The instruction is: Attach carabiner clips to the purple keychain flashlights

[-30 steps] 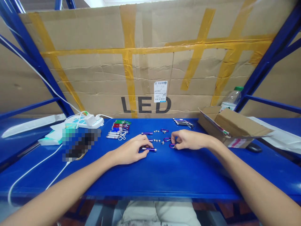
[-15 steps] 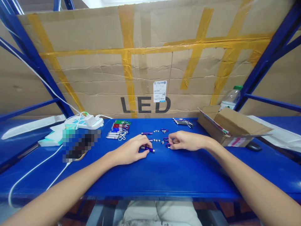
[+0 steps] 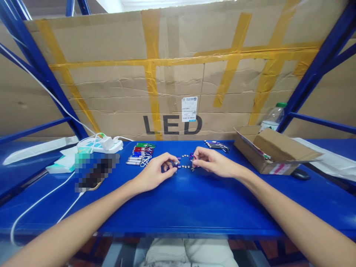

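Near the middle of the blue table, my left hand (image 3: 159, 170) is closed around a small purple flashlight tube, its shiny metal end (image 3: 176, 164) showing at the fingertips. Thumb and fingers of my right hand (image 3: 213, 161) pinch a purple carabiner clip (image 3: 192, 157). Between the hands lie two short rows of button cells, a far row (image 3: 185, 156) and a near row (image 3: 185, 167). Ends of other purple tubes (image 3: 179, 167) show just past my left fingertips. A small metal cap (image 3: 192, 169) is below my right fingers; whether it touches the carabiner I cannot tell.
Several coloured flashlights with carabiners (image 3: 139, 154) are lined up at left. Dark ones (image 3: 216, 145) lie at the back right, near an open cardboard box (image 3: 267, 163), a bottle (image 3: 274, 115) and a black mouse (image 3: 300, 174). A power strip (image 3: 112, 147), cables and tissue pack (image 3: 59, 165) occupy the left.
My left hand has lifted the purple tube from near the table and tilted it. My right hand has moved slightly up and left, with a purple carabiner now raised in its fingers.
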Available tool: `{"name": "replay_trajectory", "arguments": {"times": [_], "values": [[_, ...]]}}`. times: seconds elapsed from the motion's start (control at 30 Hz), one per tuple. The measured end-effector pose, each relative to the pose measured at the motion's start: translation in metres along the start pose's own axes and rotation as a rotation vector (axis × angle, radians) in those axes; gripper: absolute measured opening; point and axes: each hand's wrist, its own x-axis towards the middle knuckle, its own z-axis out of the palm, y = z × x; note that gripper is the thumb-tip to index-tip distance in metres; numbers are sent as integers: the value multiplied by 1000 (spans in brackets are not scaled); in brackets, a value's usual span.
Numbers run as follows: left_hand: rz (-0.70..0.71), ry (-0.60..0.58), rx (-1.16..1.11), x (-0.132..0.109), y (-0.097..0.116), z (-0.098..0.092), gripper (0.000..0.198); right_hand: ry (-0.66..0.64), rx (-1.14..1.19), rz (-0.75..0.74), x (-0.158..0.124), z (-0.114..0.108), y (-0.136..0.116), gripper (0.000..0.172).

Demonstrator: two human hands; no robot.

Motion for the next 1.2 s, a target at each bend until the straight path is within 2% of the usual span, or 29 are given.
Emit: {"name": "replay_trajectory", "arguments": {"times": [0.07, 0.17, 0.4, 0.6, 0.73, 0.87, 0.97, 1.2], "values": [[-61, 36, -139, 1, -1, 1, 20, 3, 98, 30, 2, 3, 2, 40], [-105, 35, -292, 1, -3, 3, 22, -8, 125, 44, 3, 5, 5, 39], [-49, -3, -289, 2, -11, 5, 23, -13, 175, 106, 1, 10, 3, 40], [-190, 5, -473, 3, -14, 8, 33, 17, 244, 154, 1, 14, -2, 42], [-219, 25, -407, 4, -12, 6, 40, 71, 300, 199, 2, 13, -2, 39], [-169, 85, -242, 4, -8, 3, 40, 4, 297, 212, 2, 13, -7, 32], [-196, 64, -280, 4, -5, 2, 42, -39, 243, 192, 0, 14, -11, 31], [-243, 53, -441, 4, -9, 7, 40, -43, 151, 172, -2, 16, -14, 40]]}}
